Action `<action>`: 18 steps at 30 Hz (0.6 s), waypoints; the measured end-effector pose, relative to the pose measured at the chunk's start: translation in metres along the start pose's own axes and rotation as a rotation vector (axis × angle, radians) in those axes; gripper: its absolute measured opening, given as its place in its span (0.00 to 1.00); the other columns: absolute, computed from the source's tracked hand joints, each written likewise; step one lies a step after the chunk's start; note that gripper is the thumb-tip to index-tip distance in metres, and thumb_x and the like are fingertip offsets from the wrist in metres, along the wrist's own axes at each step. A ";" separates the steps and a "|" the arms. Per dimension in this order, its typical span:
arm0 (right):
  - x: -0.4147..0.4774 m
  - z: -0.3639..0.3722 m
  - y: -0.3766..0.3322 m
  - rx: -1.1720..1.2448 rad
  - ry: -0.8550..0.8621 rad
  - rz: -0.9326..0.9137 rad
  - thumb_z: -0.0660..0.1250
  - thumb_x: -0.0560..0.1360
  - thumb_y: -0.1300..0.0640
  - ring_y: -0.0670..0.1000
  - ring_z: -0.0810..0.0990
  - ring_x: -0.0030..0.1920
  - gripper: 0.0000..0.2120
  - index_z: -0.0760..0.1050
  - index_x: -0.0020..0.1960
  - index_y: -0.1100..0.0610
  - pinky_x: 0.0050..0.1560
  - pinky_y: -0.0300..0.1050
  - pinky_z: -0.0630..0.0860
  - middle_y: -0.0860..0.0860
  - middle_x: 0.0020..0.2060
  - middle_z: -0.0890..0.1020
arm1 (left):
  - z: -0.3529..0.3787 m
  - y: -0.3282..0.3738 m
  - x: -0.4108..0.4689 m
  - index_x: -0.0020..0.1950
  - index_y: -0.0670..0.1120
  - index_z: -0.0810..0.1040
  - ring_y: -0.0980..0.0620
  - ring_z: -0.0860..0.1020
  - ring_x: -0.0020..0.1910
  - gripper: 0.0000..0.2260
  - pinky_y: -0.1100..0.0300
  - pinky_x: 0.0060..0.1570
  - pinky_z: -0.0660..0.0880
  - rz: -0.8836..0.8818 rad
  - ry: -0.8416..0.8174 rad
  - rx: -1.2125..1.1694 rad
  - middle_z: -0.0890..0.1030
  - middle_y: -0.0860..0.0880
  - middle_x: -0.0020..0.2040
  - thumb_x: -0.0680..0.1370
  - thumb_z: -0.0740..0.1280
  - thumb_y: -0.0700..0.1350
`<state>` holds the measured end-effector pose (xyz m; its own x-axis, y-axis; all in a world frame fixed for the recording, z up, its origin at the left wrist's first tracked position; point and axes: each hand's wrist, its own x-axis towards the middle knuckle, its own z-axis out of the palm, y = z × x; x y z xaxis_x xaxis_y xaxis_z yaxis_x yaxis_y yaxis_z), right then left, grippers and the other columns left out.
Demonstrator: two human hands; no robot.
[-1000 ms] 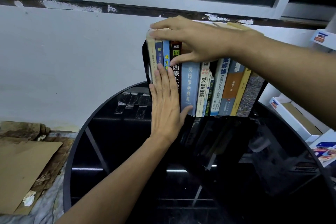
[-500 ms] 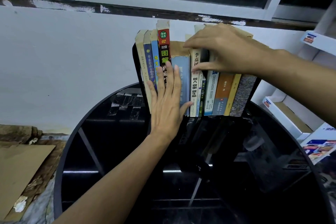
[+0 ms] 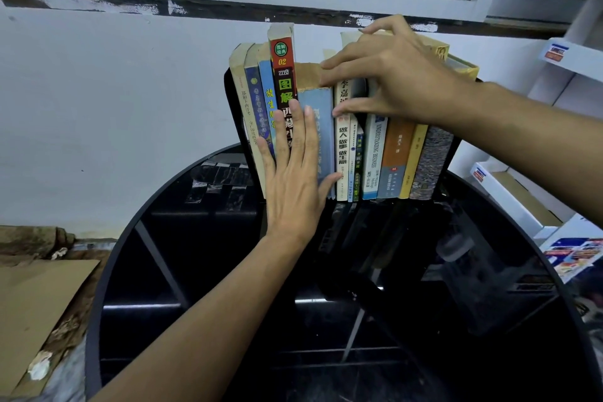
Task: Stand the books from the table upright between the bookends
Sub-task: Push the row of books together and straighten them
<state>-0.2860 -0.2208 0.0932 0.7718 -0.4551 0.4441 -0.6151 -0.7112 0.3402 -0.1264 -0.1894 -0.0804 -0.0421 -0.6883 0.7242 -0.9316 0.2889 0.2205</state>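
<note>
**Clerk:** Entry one, the stock?

**Keeper:** One row of upright paperback books point(image 3: 375, 153) at the far edge of the round black glass surface point(image 3: 228, 271). It stands between a pair of black metal bookends point(image 3: 232, 98). No book lies flat on the near glass.

**Clerk:** Entry two, the hands?

**Keeper:** Left hand point(image 3: 293, 179) is flat, with straight fingers pressed against the left spines and nothing grasped. Right hand point(image 3: 398, 75) is curled over the tops mid-row. Its thumb is on the front of the white-spined book point(image 3: 342, 147), pinching that book's head.

**Clerk:** Changes logged?

**Keeper:** A second ago the right hand lay across the tops of the left group. It has since moved right. This uncovers the tall red-and-black-spined book point(image 3: 282, 75) and the shorter pale blue book point(image 3: 321, 127), both now standing unaided. The left hand has kept its place.

**Clerk:** Meaning?

**Keeper:** Likely final squaring. The left portion looks settled. The middle books, with a dark gap beside the white spine, remain to be pushed level.
</note>
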 end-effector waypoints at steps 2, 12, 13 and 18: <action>0.000 0.002 0.000 -0.005 0.015 0.004 0.66 0.73 0.36 0.53 0.77 0.65 0.26 0.80 0.64 0.50 0.69 0.59 0.63 0.50 0.62 0.82 | 0.001 0.000 0.000 0.82 0.43 0.43 0.44 0.36 0.79 0.46 0.37 0.78 0.42 -0.002 0.006 0.007 0.43 0.41 0.83 0.77 0.67 0.62; -0.003 0.008 0.000 -0.019 0.069 0.012 0.70 0.73 0.40 0.52 0.79 0.64 0.23 0.81 0.63 0.50 0.65 0.61 0.66 0.50 0.62 0.83 | 0.003 0.005 0.001 0.82 0.42 0.43 0.43 0.36 0.79 0.46 0.37 0.78 0.42 -0.029 0.018 0.074 0.43 0.41 0.82 0.77 0.67 0.61; -0.003 0.008 0.000 -0.023 0.069 0.011 0.71 0.73 0.40 0.52 0.79 0.64 0.23 0.81 0.63 0.50 0.65 0.61 0.66 0.50 0.62 0.83 | 0.002 0.005 0.001 0.82 0.42 0.43 0.43 0.36 0.79 0.46 0.36 0.78 0.42 -0.031 0.017 0.070 0.43 0.41 0.82 0.77 0.67 0.61; -0.005 0.008 0.002 -0.047 0.061 -0.013 0.70 0.74 0.40 0.51 0.78 0.65 0.24 0.79 0.66 0.50 0.68 0.60 0.65 0.49 0.64 0.81 | 0.001 0.007 0.000 0.82 0.42 0.42 0.43 0.34 0.79 0.46 0.36 0.77 0.40 -0.032 0.013 0.020 0.42 0.40 0.82 0.78 0.68 0.59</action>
<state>-0.2901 -0.2244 0.0854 0.7693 -0.4115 0.4887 -0.6131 -0.6904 0.3840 -0.1332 -0.1882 -0.0792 -0.0076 -0.6884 0.7253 -0.9395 0.2534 0.2306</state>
